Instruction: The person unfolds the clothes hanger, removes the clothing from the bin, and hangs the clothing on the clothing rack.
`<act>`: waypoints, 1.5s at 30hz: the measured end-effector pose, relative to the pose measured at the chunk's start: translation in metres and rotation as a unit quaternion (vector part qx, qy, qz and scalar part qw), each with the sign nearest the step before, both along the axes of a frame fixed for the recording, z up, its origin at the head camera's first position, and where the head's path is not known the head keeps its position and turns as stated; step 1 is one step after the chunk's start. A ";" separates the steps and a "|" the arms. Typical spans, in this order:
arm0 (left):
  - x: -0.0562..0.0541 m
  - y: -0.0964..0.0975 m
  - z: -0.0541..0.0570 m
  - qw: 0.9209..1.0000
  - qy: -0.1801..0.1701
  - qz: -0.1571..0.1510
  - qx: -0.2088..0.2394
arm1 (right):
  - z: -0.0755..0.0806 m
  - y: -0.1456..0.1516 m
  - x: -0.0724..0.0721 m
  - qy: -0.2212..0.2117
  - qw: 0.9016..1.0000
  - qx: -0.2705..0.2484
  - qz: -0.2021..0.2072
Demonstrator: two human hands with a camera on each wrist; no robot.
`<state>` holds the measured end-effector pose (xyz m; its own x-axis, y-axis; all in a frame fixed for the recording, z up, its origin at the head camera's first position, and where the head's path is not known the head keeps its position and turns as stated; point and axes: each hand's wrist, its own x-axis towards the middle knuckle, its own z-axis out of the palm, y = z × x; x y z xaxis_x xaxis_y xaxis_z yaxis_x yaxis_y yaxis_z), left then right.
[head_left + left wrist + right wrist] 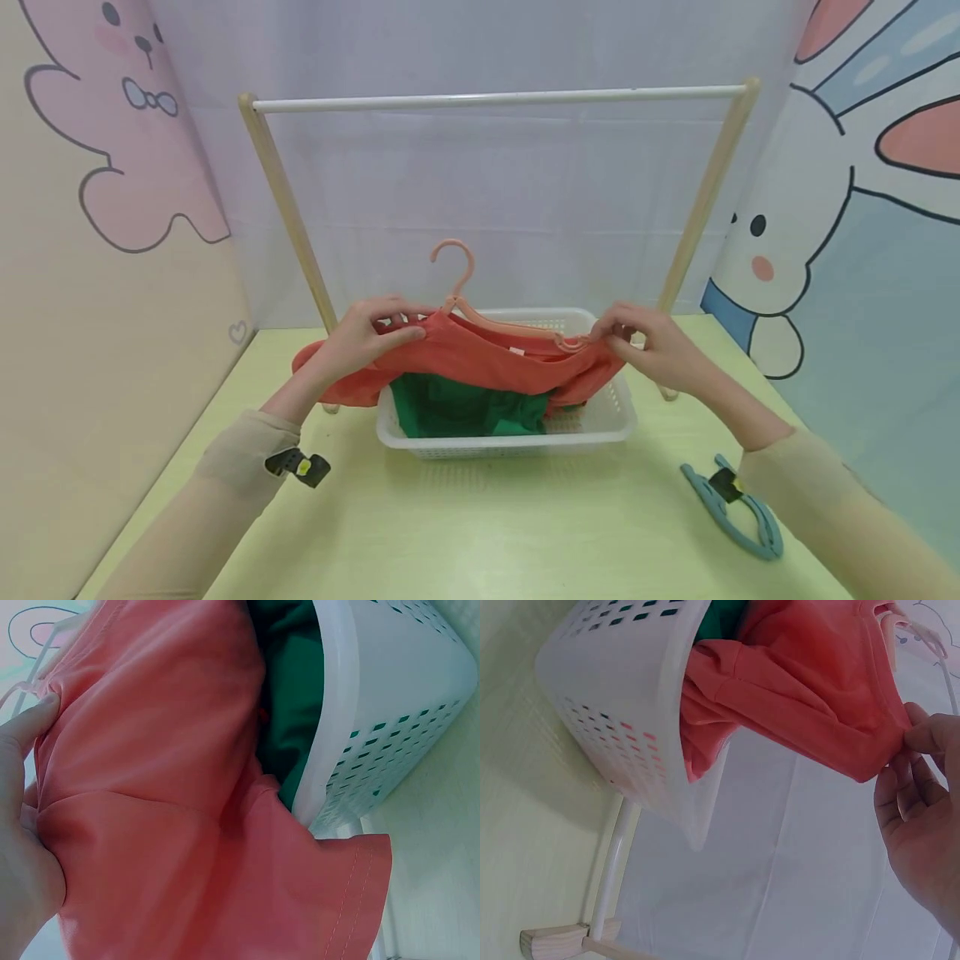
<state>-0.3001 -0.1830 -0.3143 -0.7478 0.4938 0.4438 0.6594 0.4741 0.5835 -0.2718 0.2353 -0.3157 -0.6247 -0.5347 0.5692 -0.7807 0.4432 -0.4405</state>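
Note:
A coral-red T-shirt (480,357) hangs between both hands above a white basket (517,443). A pink hanger (502,326) sits in its neckline, hook up; its left arm is hidden in the shirt. My left hand (372,332) pinches the cloth at the shoulder beside the hook, thumb in front, as the left wrist view shows with the thumb (34,724) on the fabric. On the other side my right hand (651,343) pinches the neckline near the hanger's right end. Green cloth (465,406) lies in the basket under the shirt.
Behind the basket stands a rack with a white rail (495,99) and wooden legs (291,212). A folded blue hanger (738,517) lies on the table (480,525) at the right, below my right forearm. Cartoon-printed walls flank both sides.

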 end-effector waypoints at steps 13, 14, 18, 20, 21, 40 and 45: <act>0.001 -0.002 0.001 1.000 0.006 0.005 0.005 | 0.007 -0.035 -0.010 -0.019 0.999 0.003 0.033; 0.001 -0.002 0.001 1.000 0.006 0.005 0.006 | 0.008 -0.038 -0.011 -0.016 0.999 0.003 0.040; 0.001 -0.002 0.002 1.000 0.009 0.005 0.013 | 0.011 -0.045 -0.013 -0.010 0.999 0.006 0.049; 0.002 -0.002 0.004 1.000 0.007 0.007 0.015 | 0.014 -0.048 -0.013 -0.014 0.999 0.008 0.048; 0.002 -0.002 0.004 1.000 0.006 0.007 0.016 | 0.015 -0.049 -0.013 -0.018 0.999 0.007 0.048; 0.000 -0.003 0.002 0.999 0.001 0.011 0.041 | 0.023 -0.069 -0.024 -0.032 0.997 0.008 0.069; -0.001 -0.003 0.003 0.999 -0.002 0.010 0.045 | 0.020 -0.068 -0.021 -0.021 0.999 0.011 0.024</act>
<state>-0.3014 -0.1856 -0.3118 -0.7596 0.4364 0.4822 0.6471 0.4332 0.6274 -0.2929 0.1673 -0.2954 -0.6215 -0.5768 0.5302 -0.7820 0.4164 -0.4637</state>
